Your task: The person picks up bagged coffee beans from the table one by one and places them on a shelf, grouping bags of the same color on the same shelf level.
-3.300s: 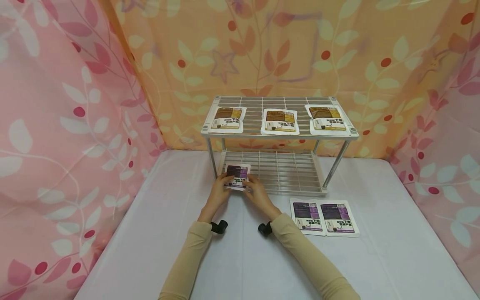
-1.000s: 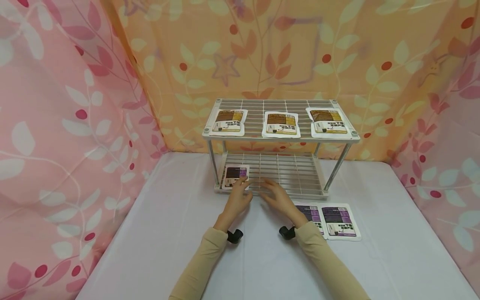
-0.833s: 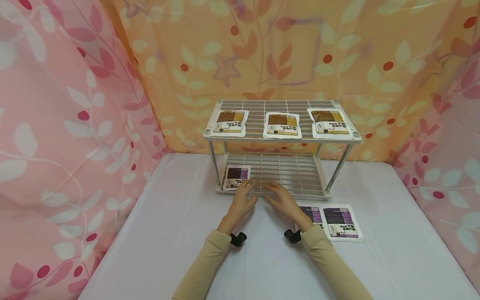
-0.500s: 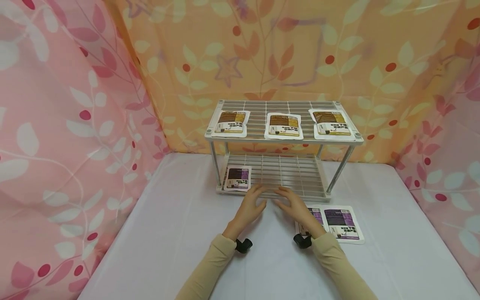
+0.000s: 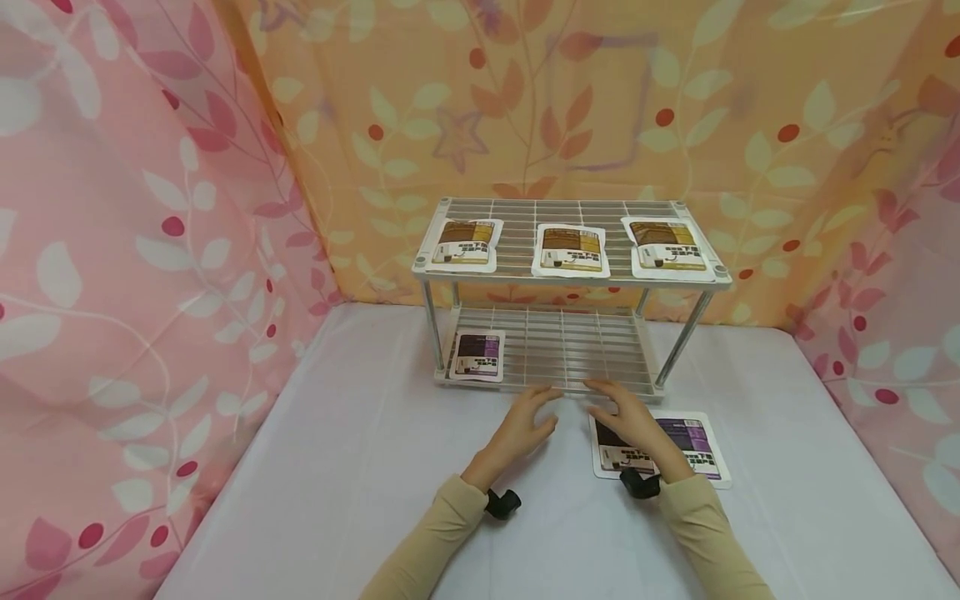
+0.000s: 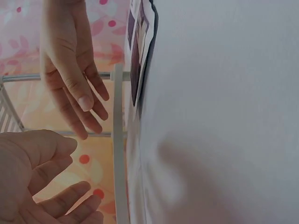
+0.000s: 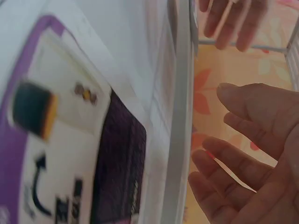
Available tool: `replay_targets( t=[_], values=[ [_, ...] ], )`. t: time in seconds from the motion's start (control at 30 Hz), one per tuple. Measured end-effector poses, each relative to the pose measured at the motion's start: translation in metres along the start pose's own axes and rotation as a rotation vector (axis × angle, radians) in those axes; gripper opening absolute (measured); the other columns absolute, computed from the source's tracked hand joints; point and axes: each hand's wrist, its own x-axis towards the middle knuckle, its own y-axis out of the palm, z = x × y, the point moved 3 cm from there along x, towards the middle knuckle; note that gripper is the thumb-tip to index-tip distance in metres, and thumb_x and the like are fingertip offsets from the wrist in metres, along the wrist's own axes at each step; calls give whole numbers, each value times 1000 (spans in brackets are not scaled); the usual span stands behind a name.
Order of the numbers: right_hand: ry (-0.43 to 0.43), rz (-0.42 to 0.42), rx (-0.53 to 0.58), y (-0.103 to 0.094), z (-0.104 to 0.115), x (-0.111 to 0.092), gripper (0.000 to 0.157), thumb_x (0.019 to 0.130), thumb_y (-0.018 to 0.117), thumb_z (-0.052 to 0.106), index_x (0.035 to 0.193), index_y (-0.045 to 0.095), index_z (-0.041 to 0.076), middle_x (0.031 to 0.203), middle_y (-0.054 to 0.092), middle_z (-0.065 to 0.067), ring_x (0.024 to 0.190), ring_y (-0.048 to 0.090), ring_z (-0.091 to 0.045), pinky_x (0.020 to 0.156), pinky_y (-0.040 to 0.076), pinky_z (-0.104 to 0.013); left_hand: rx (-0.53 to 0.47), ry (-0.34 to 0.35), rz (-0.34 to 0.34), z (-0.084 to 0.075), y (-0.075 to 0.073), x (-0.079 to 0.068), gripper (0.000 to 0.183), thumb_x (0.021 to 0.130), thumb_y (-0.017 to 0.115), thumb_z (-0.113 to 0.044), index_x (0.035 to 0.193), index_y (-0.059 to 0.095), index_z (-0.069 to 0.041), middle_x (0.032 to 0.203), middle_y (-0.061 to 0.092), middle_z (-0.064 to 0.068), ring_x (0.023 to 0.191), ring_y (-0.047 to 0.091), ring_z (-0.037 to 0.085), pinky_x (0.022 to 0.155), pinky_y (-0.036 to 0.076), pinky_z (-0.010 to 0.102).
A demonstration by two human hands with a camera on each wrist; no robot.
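Note:
My left hand (image 5: 519, 429), fingers loosely bent, holds nothing above the table, just in front of the rack's lower shelf (image 5: 558, 342). My right hand (image 5: 632, 421) hovers to its right, also holding nothing, partly covering the left one of two purple-and-white flat pouches (image 5: 611, 458). Beside it lies the other purple pouch (image 5: 708, 450). A third purple pouch (image 5: 477, 357) lies at the left end of the lower shelf. In the right wrist view a purple pouch (image 7: 121, 158) appears close below the relaxed fingers (image 7: 233, 186).
On the wire rack's top shelf (image 5: 517, 217) lie three gold-and-white pouches, at left (image 5: 465, 246), middle (image 5: 572, 252) and right (image 5: 669, 250). Metal posts (image 5: 684, 337) join the shelves. A white cloth (image 5: 337, 467) covers the table, with patterned curtains (image 5: 405, 108) around it.
Both hands held a purple pouch at the lower shelf's left end, then let go of it there. They have since drawn back and moved right, the right hand over the pouches on the table.

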Motion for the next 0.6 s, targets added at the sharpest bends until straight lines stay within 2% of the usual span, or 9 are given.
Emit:
replay_targets(
  t=[0.27, 0.5, 0.6],
  values=[
    [13, 70, 4, -20, -7, -10, 49, 88, 63, 11, 133, 47, -1, 131, 49, -26, 114, 48, -47, 89, 43, -59, 40, 29, 70, -8, 15, 1, 42, 89, 60, -14, 130, 53, -8, 134, 50, 16, 125, 46, 27, 103, 39, 38],
    [9, 75, -39, -35, -14, -24, 48, 86, 64, 11, 129, 49, -6, 127, 50, -29, 107, 51, -49, 84, 46, -58, 29, -4, 144, -11, 27, 0, 44, 89, 60, -15, 132, 50, -7, 134, 50, 13, 126, 45, 25, 106, 35, 35],
    [42, 78, -59, -40, -17, -28, 48, 86, 64, 11, 129, 49, -5, 126, 52, -28, 107, 52, -48, 84, 47, -56, 22, -8, 169, -14, 31, -1, 45, 90, 59, -17, 133, 49, -8, 135, 51, 10, 126, 45, 23, 106, 35, 33]
  ],
)
